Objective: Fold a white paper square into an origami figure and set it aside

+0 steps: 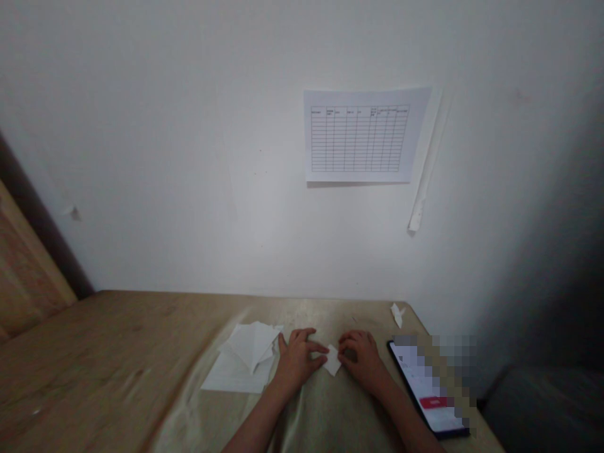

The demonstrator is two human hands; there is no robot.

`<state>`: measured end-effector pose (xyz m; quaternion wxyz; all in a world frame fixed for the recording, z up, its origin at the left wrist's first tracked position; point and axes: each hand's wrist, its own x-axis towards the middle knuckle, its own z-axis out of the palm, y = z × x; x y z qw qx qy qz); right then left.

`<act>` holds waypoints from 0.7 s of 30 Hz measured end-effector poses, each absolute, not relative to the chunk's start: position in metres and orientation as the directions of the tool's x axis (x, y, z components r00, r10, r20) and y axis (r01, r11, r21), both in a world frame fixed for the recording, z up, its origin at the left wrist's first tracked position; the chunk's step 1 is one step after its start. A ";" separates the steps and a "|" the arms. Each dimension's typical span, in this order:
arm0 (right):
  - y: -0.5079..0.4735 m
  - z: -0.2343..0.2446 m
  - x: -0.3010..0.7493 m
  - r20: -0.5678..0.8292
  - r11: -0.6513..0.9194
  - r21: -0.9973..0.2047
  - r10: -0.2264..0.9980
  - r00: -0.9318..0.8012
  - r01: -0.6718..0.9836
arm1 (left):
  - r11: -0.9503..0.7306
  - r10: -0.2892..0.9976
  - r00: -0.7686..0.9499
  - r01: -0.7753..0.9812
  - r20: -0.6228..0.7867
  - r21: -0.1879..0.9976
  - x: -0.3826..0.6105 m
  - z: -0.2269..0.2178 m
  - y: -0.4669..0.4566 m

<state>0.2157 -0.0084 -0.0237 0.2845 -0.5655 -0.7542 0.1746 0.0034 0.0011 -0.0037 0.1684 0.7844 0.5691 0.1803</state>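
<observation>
A small piece of white folded paper (333,362) lies between my hands near the front of the table. My left hand (298,357) has its thumb and forefinger at the paper's left edge, the other fingers bent above. From the other side, my right hand (362,357) pinches the right edge with its fingers curled together. Just left of my left hand sits a loose pile of white paper sheets (252,346), some folded with visible creases.
A phone with a lit screen (419,384) lies right of my right arm, partly blurred out. Behind it is a small folded paper scrap (397,315). A printed table sheet (361,135) hangs on the white wall. The brown cloth-like table cover (117,352) has wrinkles.
</observation>
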 end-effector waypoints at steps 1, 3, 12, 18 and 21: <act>-0.009 -0.023 0.216 0.226 0.308 -0.588 0.950 -0.213 0.748 | -0.300 0.952 0.289 0.831 0.098 0.468 0.003 -0.004 0.001; -0.009 -0.021 0.217 0.222 0.327 -0.595 0.945 -0.241 0.734 | -0.322 0.946 0.302 0.828 0.119 0.459 0.002 -0.004 0.001; -0.010 -0.019 0.220 0.172 0.348 -0.624 0.935 -0.312 0.700 | -0.470 0.881 0.428 0.747 0.201 0.471 0.000 -0.004 0.002; -0.013 -0.015 0.220 0.151 0.331 -0.630 0.940 -0.307 0.703 | -0.532 0.837 0.507 0.667 0.205 0.522 -0.001 -0.010 0.005; -0.013 -0.014 0.220 0.153 0.332 -0.637 0.939 -0.307 0.696 | -0.516 0.842 0.514 0.677 0.165 0.525 -0.002 -0.008 0.007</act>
